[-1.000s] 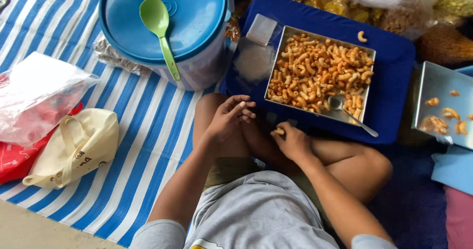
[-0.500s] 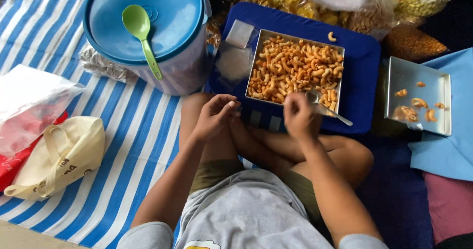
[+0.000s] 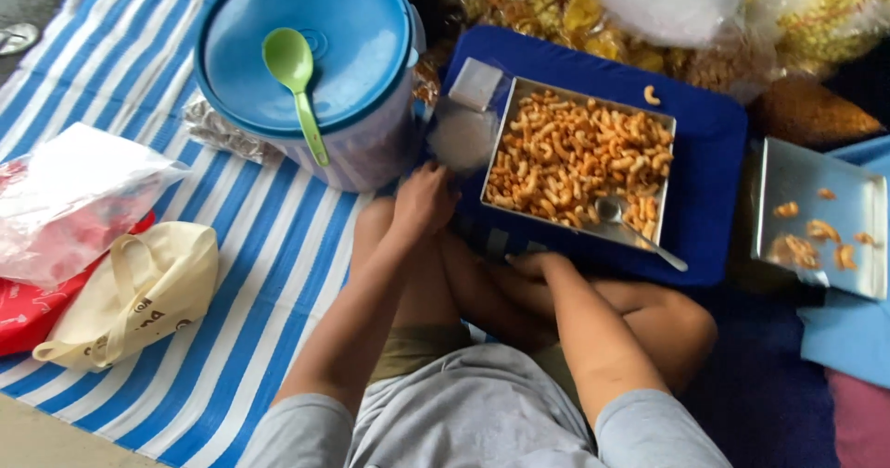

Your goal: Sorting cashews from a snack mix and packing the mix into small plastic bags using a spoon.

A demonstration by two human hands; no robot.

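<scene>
My left hand [image 3: 425, 199] reaches forward to a pile of clear plastic bags [image 3: 461, 134] on the blue board [image 3: 709, 153], fingertips at the pile's near edge and back of the hand up. My right hand [image 3: 533, 266] lies low on my crossed legs, just below the board's front edge, with nothing visible in it. A square metal tray [image 3: 498, 158] full of orange curled snacks [image 3: 575, 153] sits on the board. A metal spoon [image 3: 640, 234] rests in the tray's near right corner.
A big blue lidded tub [image 3: 352, 51] with a green spoon [image 3: 297, 83] on it stands left of the board. A second metal tray [image 3: 820, 185] with a few snacks is at right. Bagged snacks [image 3: 649, 5] line the back; a cream tote [image 3: 139, 292] and plastic bag [image 3: 74, 190] lie on the striped mat [image 3: 260, 264].
My right hand came down from over the snack tray to my legs. My left hand moved forward from my knee to the clear bags.
</scene>
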